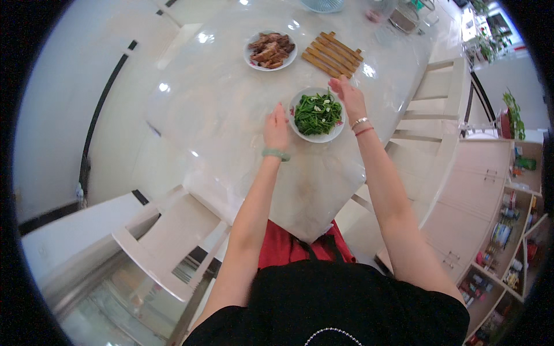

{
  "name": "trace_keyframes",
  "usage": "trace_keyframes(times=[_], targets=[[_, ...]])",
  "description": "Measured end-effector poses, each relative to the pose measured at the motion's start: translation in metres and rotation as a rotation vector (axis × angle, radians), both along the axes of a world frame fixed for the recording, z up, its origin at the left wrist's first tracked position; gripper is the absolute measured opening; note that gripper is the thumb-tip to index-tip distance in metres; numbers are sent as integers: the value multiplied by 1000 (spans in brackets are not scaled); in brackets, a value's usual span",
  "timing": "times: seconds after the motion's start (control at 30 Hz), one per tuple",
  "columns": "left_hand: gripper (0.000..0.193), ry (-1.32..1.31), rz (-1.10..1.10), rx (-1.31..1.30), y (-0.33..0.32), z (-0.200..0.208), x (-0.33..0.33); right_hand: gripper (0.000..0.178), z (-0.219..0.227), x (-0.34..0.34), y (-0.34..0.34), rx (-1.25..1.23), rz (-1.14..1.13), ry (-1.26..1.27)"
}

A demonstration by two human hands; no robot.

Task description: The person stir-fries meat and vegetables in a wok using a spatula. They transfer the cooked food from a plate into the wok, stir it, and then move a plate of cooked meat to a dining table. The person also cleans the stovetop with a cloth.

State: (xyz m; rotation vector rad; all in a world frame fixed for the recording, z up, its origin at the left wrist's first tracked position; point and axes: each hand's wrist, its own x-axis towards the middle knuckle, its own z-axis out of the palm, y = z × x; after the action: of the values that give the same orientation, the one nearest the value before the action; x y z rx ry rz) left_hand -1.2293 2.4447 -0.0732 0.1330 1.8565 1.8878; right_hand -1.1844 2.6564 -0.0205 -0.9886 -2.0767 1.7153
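Observation:
A white plate [331, 135] holds cooked leafy greens [316, 113] with pale bits scattered on top, and it rests on the table. My left hand [277, 130] is beside the plate's left side, fingers stretched forward, a small gap seeming to part it from the rim. At the upper right rim is my right hand [352, 99], fingers extended and close to the edge; whether they touch it I cannot tell. Neither hand appears to hold anything. Green and silver-coloured bands circle my wrists.
Beyond lie a plate of browned meat pieces [269, 51] and a slatted wooden trivet [332, 55] on the glossy pale table [213, 115]. White chairs [167, 236] flank it. A blue bowl [323, 4] is at the far edge, and shelves [508, 230] stand at right.

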Motion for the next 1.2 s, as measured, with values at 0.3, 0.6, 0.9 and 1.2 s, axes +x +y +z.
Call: trace_keyframes(times=[0.3,0.6,0.9,1.2], targets=[[66,-388,344,1233,-154,155,118,74,117,79,-212,-1266,406,501],[61,95,1012,1289,-370,233,327,68,180,191,-451,-1587,961,57],[57,743,1437,1221,-526,313,566,63,261,380,-699,-1807,1437,-464],[53,1183,1741,1096,-652,354,781,61,314,588,-879,-1826,1815,-765]])
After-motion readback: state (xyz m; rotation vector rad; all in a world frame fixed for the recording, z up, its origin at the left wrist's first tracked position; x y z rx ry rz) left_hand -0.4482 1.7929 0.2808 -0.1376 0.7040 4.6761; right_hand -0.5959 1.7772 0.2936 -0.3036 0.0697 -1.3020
